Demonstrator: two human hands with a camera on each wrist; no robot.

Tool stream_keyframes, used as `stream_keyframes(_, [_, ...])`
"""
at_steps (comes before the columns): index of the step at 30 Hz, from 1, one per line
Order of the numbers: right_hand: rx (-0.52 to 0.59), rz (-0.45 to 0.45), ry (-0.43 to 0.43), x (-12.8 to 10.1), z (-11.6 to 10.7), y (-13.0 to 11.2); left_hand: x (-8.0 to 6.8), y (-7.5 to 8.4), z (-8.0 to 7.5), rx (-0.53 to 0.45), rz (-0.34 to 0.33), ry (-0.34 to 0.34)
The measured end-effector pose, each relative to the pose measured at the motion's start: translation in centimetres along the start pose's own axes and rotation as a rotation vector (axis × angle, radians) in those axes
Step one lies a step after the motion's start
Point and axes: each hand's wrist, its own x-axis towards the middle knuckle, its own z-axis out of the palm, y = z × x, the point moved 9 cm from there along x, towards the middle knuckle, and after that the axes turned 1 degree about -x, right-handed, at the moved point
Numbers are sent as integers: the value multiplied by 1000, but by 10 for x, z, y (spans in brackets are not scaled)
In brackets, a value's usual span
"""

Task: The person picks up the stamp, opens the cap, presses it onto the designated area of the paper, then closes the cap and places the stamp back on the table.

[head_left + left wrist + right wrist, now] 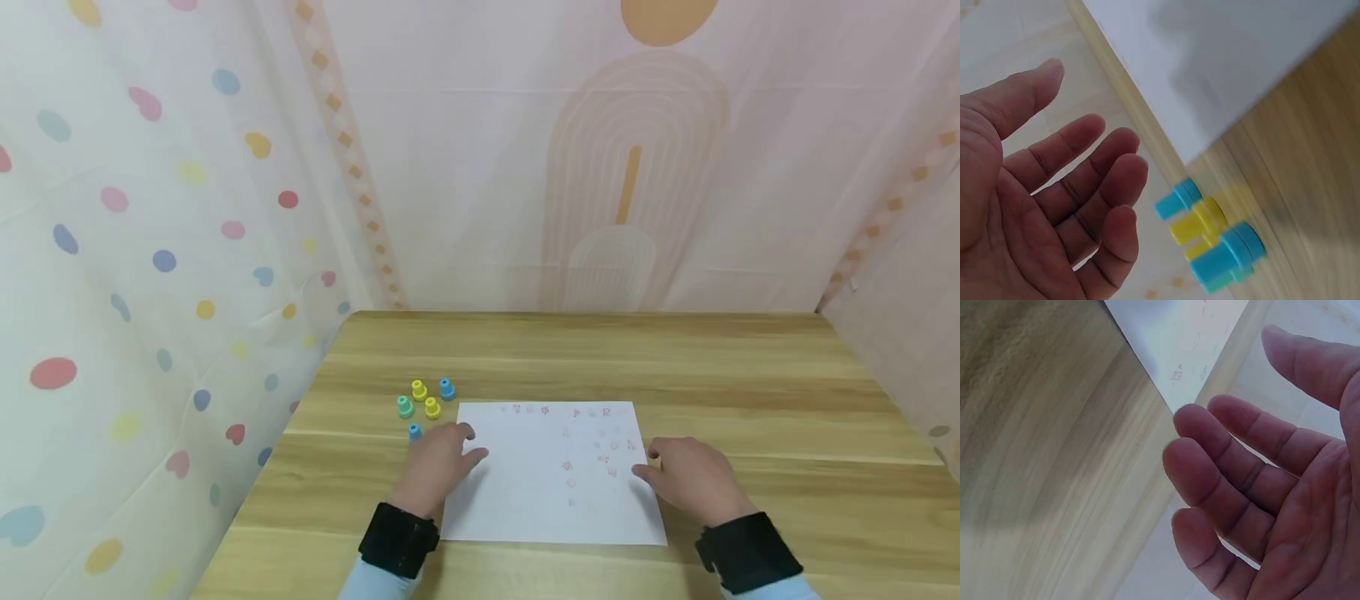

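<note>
A white sheet of paper [551, 475] dotted with faint stamp marks lies flat on the pale wooden table [750, 375], both relaxed, empty hands, left hand [437, 465] and right hand [693, 479], apparently steadying its side edges, small plastic stampers [423, 402] just beside it awaiting a pinch.

1. You face a light wooden table [675, 358] under soft, even light.
2. You see a dotted curtain [150, 250] on the left.
3. You see a pink arch-patterned curtain [600, 167] behind.
</note>
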Motion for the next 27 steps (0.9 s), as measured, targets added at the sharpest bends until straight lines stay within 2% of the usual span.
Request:
stream_keyframes(6, [0, -2, -16, 2, -1, -3, -1, -20, -17, 35, -65, 47])
stream_keyframes(11, [6, 14, -46, 1, 2, -3, -3, -40, -24, -35, -134, 43])
stream_keyframes(20, [17, 21, -72, 0, 6, -1, -3, -69, -40, 22, -153, 135])
stream_keyframes(27, [11, 10, -90, -1, 11, -1, 1, -82, -44, 51, -191, 130])
